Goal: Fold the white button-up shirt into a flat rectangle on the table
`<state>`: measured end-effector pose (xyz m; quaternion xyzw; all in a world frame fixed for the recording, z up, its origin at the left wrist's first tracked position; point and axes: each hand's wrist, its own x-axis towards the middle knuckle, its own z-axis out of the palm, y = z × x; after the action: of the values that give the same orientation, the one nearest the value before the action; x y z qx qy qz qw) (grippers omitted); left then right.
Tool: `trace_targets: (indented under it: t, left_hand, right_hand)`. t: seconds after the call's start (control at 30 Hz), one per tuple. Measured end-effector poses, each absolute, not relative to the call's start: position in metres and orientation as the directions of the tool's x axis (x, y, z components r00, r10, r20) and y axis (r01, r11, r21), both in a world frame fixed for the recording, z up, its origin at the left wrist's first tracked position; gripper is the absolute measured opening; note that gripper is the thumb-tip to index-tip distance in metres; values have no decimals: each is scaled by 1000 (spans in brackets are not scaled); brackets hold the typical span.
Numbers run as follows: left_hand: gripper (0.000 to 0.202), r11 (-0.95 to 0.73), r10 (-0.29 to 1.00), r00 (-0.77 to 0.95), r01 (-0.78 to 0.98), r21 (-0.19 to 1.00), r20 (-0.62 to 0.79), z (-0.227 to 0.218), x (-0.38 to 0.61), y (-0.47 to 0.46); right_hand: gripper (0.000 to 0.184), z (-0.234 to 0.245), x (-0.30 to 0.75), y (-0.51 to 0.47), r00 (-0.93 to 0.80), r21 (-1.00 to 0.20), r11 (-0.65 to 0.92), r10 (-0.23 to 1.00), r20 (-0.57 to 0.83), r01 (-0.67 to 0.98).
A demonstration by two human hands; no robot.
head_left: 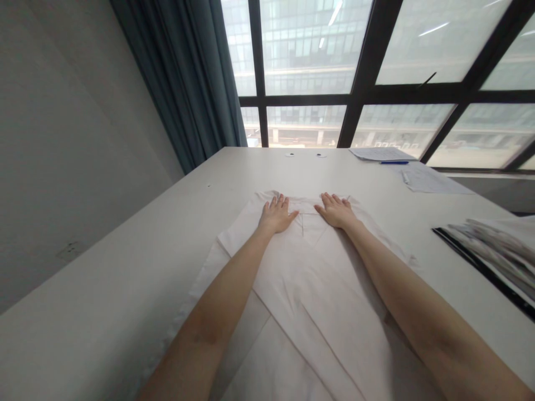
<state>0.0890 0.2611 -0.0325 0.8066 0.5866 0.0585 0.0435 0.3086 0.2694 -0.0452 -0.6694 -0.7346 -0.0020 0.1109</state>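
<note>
A white cloth garment that looks like a shirt (pixel 288 267) lies spread out on the white table (pixel 175 245), its sides folded inward and seams and creases running across it. Both my arms stretch over it to its far end. My left hand (pixel 276 215) rests flat near the far left corner, fingers spread. On the far right part, my right hand (pixel 334 210) also lies flat with its fingers apart. A seamed band of the cloth shows between the two thumbs. The near end of the garment runs out of the picture at the bottom.
Sheets of paper (pixel 380 153) and a blue pen (pixel 394 162) lie at the table's far right, with another sheet (pixel 437 181) nearer. Folded cloth (pixel 497 245) on a dark-edged flat item sits at the right. Beyond stand a window (pixel 309 50) and a blue curtain (pixel 188 67).
</note>
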Motion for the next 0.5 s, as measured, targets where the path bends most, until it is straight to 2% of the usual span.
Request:
trace_targets:
  t: [0.23, 0.4, 0.5]
  left_hand:
    - [67, -317, 947, 306, 941, 122, 102, -35, 89, 259]
    - [48, -299, 929, 271, 951, 75, 253, -25, 92, 244]
    - [39, -359, 888, 331, 933, 32, 320, -12, 95, 231]
  right_hand:
    - [47, -31, 306, 240, -109, -99, 151, 934, 341, 984]
    - [50, -36, 324, 201, -76, -93, 107, 954, 289, 990]
    - [50, -40, 336, 174, -92, -82, 113, 971, 220, 990]
